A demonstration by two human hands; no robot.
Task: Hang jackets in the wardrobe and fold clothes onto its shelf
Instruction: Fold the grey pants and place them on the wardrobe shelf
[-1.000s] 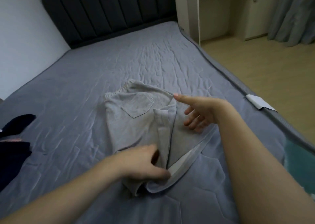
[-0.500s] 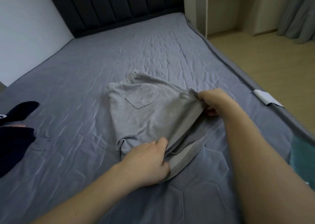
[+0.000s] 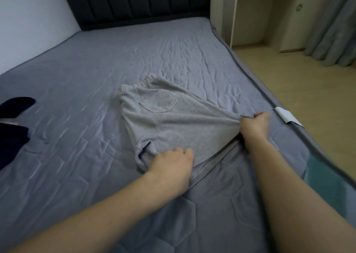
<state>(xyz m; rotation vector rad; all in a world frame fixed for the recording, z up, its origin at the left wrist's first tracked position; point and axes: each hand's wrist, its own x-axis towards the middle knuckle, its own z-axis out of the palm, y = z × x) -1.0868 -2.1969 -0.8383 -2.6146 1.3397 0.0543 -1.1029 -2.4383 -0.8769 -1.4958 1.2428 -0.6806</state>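
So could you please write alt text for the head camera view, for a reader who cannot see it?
A person's two hands spread grey shorts on a grey quilted bed: the right hand pinches and pulls one edge outward, and the left hand holds down the near hem. Dark clothing lies at the bed's left edge, and a wooden floor runs along the right.

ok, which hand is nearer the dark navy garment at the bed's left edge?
Left. The left hand grips the grey shorts' near hem, closer to the dark navy garment; the right hand pulls their far-right edge.
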